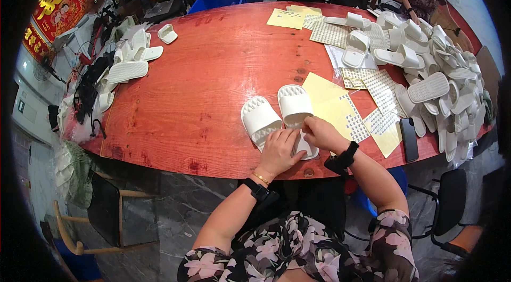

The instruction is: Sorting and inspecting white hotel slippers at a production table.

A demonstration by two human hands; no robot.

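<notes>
Side by side near the table's front edge lie two white slippers: a left one (pixel 259 116) and a right one (pixel 295 105), toes pointing away from me. My left hand (pixel 277 151) rests across them, its fingers extended and its thumb apart over the right slipper's footbed. At that slipper's strap, the fingertips of my right hand (pixel 323 134) are pinched together. Whatever they hold, if anything, is too small to make out. Just beyond my right hand, a yellow sheet with small dark stickers (pixel 355 122) lies on the table.
White slippers are heaped (pixel 452 90) at the right, with a smaller group (pixel 130 69) at the left. More sticker sheets (pixel 380 90) overlap near a black phone (pixel 409 139). Two people are at the far side. A chair (pixel 104 207) stands at the left front.
</notes>
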